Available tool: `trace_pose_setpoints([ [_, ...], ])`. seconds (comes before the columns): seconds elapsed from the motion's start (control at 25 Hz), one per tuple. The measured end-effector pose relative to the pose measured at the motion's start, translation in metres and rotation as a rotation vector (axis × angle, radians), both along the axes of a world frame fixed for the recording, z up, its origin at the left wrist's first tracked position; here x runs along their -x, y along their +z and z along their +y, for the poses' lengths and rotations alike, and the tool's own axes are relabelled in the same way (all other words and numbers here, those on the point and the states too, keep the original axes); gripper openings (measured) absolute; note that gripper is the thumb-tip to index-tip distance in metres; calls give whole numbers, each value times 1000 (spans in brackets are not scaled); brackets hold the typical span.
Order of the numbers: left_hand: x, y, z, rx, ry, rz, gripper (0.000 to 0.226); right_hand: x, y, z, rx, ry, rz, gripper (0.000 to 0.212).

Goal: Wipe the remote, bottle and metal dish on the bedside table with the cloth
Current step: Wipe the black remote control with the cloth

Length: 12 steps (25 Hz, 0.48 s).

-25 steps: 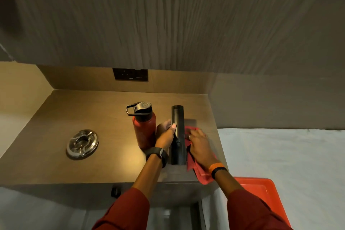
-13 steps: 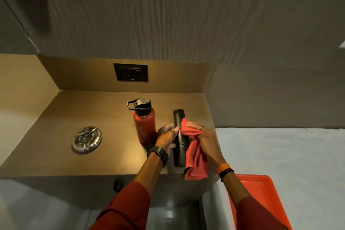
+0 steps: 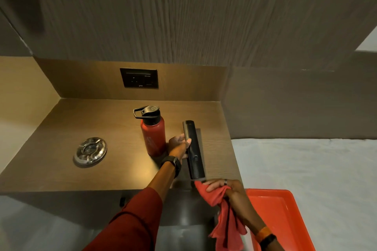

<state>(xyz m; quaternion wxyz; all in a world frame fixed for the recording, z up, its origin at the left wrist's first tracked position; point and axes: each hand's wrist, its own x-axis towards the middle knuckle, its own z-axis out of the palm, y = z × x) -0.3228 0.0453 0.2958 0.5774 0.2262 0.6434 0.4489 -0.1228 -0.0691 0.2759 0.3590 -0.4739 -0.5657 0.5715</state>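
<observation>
A long black remote (image 3: 193,149) is held over the right part of the wooden bedside table (image 3: 61,169), my left hand (image 3: 179,145) gripping its left side. My right hand (image 3: 226,188) clutches the red cloth (image 3: 226,224) just below the remote's near end, at the table's front edge; the cloth hangs down from my fist. A red bottle (image 3: 153,134) with a black lid stands upright just left of my left hand. The round metal dish (image 3: 90,152) lies on the table's left part.
A black socket panel (image 3: 139,78) sits on the back wall above the table. A red tray (image 3: 279,218) lies on the white bed (image 3: 306,169) at the right. Walls close the table in at the left and back.
My right hand has drawn the cloth down along the remote, from near its far end to just past its near end. The left hand kept its grip on the remote.
</observation>
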Motion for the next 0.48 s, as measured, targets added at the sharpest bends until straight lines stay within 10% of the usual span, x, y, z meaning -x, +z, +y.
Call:
trace_pose_setpoints([
  [0.32, -24, 1, 17, 41, -94, 666, 36, 6, 2, -2, 141, -308, 373, 24],
  [0.48, -30, 19, -7, -54, -171, 715, 43, 22, 5, -10, 185, -475, 546, 34],
])
